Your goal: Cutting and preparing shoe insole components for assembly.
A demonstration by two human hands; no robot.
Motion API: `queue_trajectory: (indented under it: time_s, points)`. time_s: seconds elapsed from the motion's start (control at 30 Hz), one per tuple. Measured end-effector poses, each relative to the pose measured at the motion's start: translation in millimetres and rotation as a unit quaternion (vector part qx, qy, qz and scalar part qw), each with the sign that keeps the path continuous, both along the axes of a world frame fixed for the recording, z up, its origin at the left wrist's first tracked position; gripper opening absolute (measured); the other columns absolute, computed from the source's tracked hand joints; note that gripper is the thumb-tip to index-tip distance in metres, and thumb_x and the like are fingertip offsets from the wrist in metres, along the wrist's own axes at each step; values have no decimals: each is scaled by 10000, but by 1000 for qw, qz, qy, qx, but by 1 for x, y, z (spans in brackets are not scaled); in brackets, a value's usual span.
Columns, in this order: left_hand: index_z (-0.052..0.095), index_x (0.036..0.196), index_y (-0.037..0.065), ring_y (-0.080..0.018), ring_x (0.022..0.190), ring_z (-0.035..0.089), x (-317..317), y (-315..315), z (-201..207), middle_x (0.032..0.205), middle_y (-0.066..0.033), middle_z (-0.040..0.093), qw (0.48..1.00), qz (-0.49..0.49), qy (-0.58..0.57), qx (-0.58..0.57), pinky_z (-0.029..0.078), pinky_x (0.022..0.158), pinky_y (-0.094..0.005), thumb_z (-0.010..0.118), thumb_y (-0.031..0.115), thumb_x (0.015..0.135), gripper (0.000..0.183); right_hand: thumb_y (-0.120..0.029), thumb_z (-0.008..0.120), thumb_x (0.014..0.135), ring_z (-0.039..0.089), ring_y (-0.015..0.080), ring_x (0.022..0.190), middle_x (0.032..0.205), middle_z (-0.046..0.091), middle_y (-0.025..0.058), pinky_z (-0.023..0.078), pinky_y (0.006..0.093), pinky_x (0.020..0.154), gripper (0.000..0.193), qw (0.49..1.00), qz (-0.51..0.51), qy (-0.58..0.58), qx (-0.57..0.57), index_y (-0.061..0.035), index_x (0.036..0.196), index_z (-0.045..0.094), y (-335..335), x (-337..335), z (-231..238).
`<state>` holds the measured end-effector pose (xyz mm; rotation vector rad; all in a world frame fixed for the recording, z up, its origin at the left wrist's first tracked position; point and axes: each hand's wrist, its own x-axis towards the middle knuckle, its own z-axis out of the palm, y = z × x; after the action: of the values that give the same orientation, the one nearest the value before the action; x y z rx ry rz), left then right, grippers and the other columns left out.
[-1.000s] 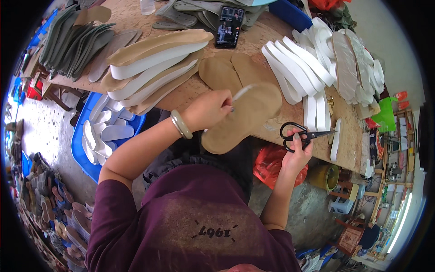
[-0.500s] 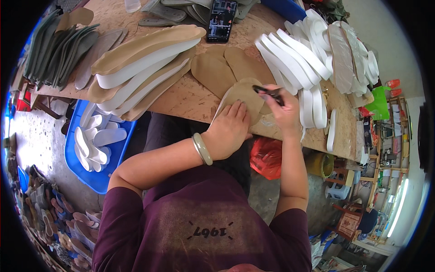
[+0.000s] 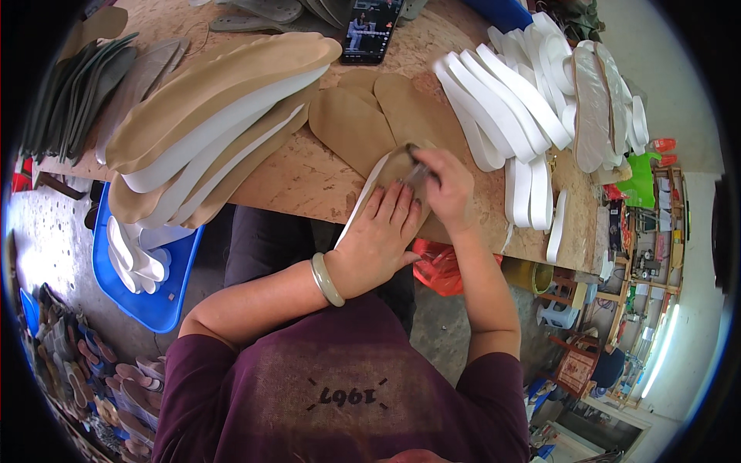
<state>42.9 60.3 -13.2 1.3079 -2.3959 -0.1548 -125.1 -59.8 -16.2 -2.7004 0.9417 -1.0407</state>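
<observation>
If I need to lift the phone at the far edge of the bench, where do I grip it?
Take the phone by its two long side edges, reaching in from the near side. It lies flat, screen up, so the face gives no purchase, and grey insoles crowd its left side, leaving the near short end most open.

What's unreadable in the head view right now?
- Tool in the right hand: mostly covered by its fingers, kind unclear.
- Tan insole under the left hand: near half hidden by both hands.
- Phone screen: too small; top cut by frame edge.
- Items in the blue tray: partly under the table edge.
</observation>
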Motion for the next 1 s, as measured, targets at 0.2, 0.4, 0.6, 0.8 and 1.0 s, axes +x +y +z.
queue_trajectory:
  time_s: [0.2,0.4,0.6,0.8,1.0]
  points:
    - [463,1361,-63,-401,1331,421,-1,-3,-2,1404,-262,468,1000,-5,16,12,312,1136,-501,632,504,858,777,-10,640,916,671,142,819,949,701,57,541,271,764,208,860,-82,-385,324,-13,1121,670,-4,-17,19]
    - [460,1358,-60,-399,1310,441,0,0,-5,1397,-256,471,1000,-1,16,10,324,1129,-495,637,512,851,785,51,728,738,688,232,796,931,695,119,545,297,661,323,975,180,124,43,-78,1034,709,7,1,37]
    - [462,1354,-63,-395,1308,441,0,-4,2,1392,-265,473,1000,-6,9,6,327,1126,-490,638,513,847,787,-12,730,740,671,273,730,865,678,97,559,341,636,301,998,45,-4,48,-81,1032,699,-20,6,12]
    - [482,1330,-62,-391,1308,439,-4,0,-2,1377,-262,484,1000,16,19,-14,323,1122,-482,653,495,841,760,-45,692,892,686,174,705,842,683,73,534,278,625,167,863,-208,-346,304,3,1048,653,-21,16,-5]
    - [551,1191,-6,-346,1231,493,4,-16,23,1257,-198,544,994,66,88,12,440,968,-438,682,383,847,536,-13,608,906,652,241,756,937,636,151,580,377,712,291,748,-120,-557,341,3,1166,479,7,-6,21]
